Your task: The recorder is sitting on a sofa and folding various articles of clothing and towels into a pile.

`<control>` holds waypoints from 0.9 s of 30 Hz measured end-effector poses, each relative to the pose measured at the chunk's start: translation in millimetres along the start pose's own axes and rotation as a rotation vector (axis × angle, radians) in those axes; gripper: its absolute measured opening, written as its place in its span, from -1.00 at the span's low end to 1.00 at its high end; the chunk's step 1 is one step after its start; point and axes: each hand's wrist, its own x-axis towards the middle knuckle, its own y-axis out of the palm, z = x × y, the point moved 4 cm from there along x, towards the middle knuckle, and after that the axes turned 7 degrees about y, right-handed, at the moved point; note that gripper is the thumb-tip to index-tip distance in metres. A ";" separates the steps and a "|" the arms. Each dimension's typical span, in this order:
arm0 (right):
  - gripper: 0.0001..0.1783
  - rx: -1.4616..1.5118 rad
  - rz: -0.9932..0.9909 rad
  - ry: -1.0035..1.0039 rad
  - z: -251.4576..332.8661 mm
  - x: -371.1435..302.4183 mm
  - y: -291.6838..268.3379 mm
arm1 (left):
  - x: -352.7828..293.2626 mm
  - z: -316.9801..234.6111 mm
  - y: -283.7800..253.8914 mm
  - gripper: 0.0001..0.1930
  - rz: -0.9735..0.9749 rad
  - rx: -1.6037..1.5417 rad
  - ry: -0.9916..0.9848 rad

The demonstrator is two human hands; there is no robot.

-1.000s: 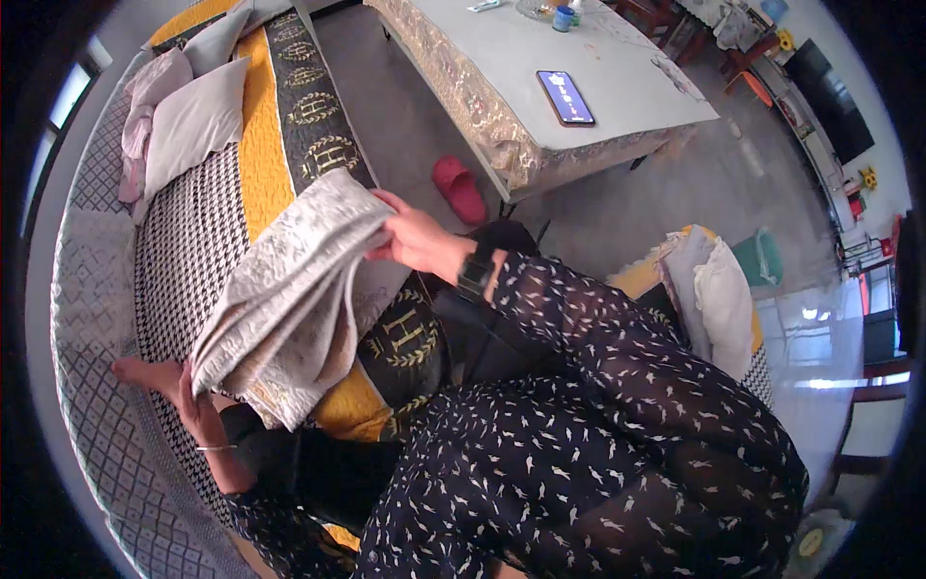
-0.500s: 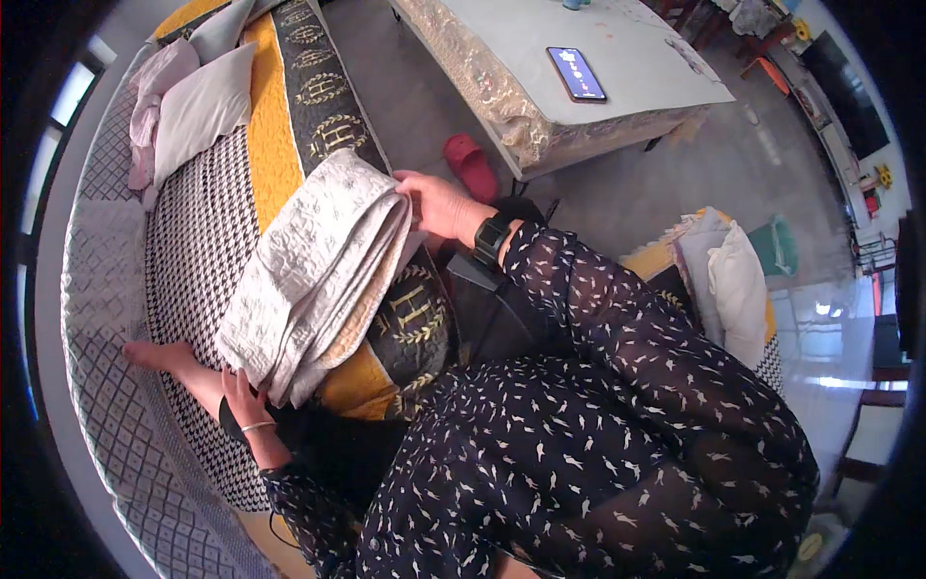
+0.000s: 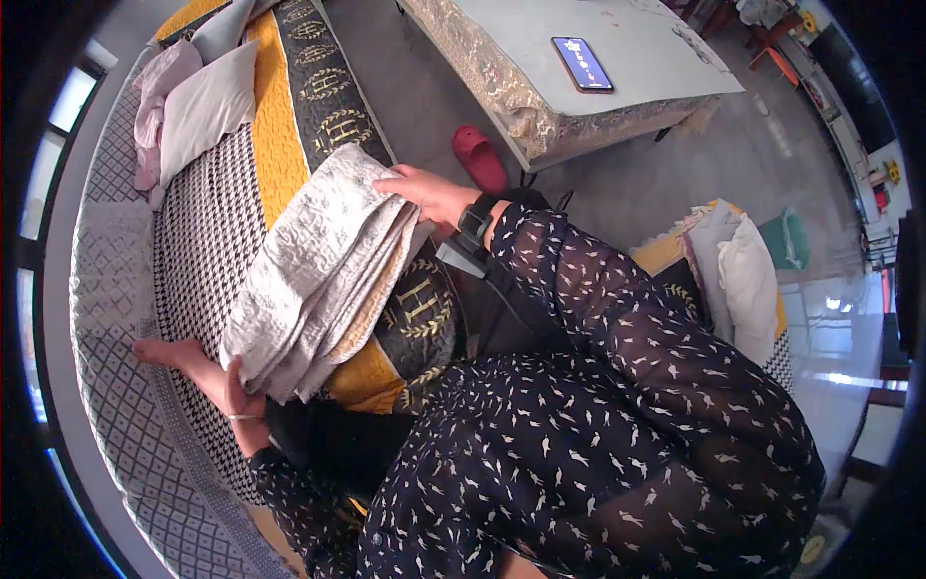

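A folded grey-white quilted cloth (image 3: pixel 313 275) lies lengthwise over the bed's black, yellow and checked cover (image 3: pixel 212 222). My right hand (image 3: pixel 424 193), with a dark watch on the wrist, grips the cloth's far upper end. My left hand (image 3: pixel 207 376) holds its near lower end from underneath, fingers spread on the checked cover. Both arms wear dark sleeves with small white marks.
Pale pillows (image 3: pixel 198 101) and a pink cloth (image 3: pixel 149 116) lie at the bed's far end. A low table (image 3: pixel 637 92) with a fringed cover carries a phone (image 3: pixel 582 64). A red slipper (image 3: pixel 479 159) sits on the floor. More cushions (image 3: pixel 748 280) lie to the right.
The folded cloth has stayed between both hands while the view shifted; my right hand now grips higher on the cloth's far end, and the cloth lies flatter on the bed.
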 end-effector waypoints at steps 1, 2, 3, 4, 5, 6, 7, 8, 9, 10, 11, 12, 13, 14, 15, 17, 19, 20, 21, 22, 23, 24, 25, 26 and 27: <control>-0.52 -0.009 0.024 0.020 -2.6 2.6 -3.6 | 0.1 -5.5 -3.8 -0.54 0.019 -0.004 0.003; -0.52 -0.007 0.023 0.013 -4.7 4.9 -8.9 | -2.6 -5.5 -8.0 -0.53 0.028 0.004 -0.030; -0.57 0.108 0.066 0.021 -8.1 7.0 -13.5 | -6.2 -1.0 -12.2 -0.52 0.030 0.018 -0.090; -0.61 0.225 0.141 0.022 -11.5 8.3 -16.9 | -13.6 8.3 -16.3 -0.51 0.023 0.021 -0.169; -0.63 0.338 0.198 0.073 -16.5 8.4 -22.0 | -21.5 20.8 -18.6 -0.50 0.012 0.014 -0.242; -0.63 0.332 0.168 0.100 -23.6 8.5 -27.6 | -29.0 33.0 -18.9 -0.49 0.007 0.000 -0.309; -0.60 0.369 0.173 0.112 -30.1 7.7 -31.0 | -38.0 47.2 -16.7 -0.48 0.000 -0.008 -0.379; -0.57 0.410 0.175 0.132 -36.5 6.5 -33.7 | -46.3 58.4 -12.2 -0.47 0.002 -0.033 -0.439; -0.52 0.335 0.129 0.174 -43.5 4.8 -37.3 | -53.1 67.9 -4.3 -0.46 0.017 -0.072 -0.496; -0.52 0.332 0.150 0.152 -45.2 3.5 -39.0 | -57.7 73.7 3.3 -0.45 -0.014 -0.089 -0.523; -0.52 0.283 0.114 0.153 -47.5 2.2 -41.7 | -64.5 76.4 17.5 -0.51 0.080 -0.210 -0.571; -0.52 0.236 0.080 0.152 -48.5 1.2 -43.9 | -68.7 76.5 25.9 -0.51 0.061 -0.185 -0.587; -0.50 0.180 0.071 0.115 -47.3 0.6 -44.1 | -71.1 72.8 34.8 -0.52 0.062 -0.185 -0.533; -0.50 0.179 0.058 0.126 -47.1 0.1 -44.3 | -73.2 66.3 45.6 -0.52 0.135 -0.209 -0.443; -0.47 0.088 0.001 0.075 -44.1 0.0 -45.4 | -75.8 62.0 49.1 -0.53 0.065 -0.170 -0.431; -0.44 -0.004 -0.054 0.021 -38.9 -0.7 -44.5 | -80.1 54.6 57.1 -0.53 0.052 -0.176 -0.479; -0.46 -0.194 -0.206 -0.170 -27.3 -5.1 -46.6 | -82.7 48.1 57.5 -0.54 0.076 -0.182 -0.503; -0.46 -0.195 -0.207 -0.168 -24.9 -7.6 -46.4 | -82.8 44.6 57.3 -0.55 0.151 -0.218 -0.482; -0.51 -0.164 -0.247 -0.252 -18.4 -12.0 -47.9 | -80.6 41.4 51.5 -0.58 0.144 -0.206 -0.514; -0.55 -0.133 -0.299 -0.307 -12.9 -17.6 -50.5 | -78.4 39.5 44.5 -0.59 0.111 -0.230 -0.489; -0.66 -0.168 -0.363 -0.391 -5.6 -25.8 -53.3 | -74.6 38.1 38.1 -0.59 0.075 -0.266 -0.511; -0.66 -0.165 -0.375 -0.397 -1.6 -32.9 -55.2 | -66.7 33.6 35.3 -0.58 0.146 -0.356 -0.469; -0.70 -0.083 -0.284 -0.322 0.0 -39.1 -55.9 | -59.0 26.8 35.0 -0.55 0.265 -0.377 -0.434; -0.73 -0.003 -0.190 -0.242 0.9 -45.2 -55.0 | -51.0 26.4 27.2 -0.53 0.097 -0.429 -0.371; -0.72 0.020 -0.071 -0.171 -1.0 -50.6 -48.9 | -38.1 20.1 31.0 -0.50 0.217 -0.352 -0.320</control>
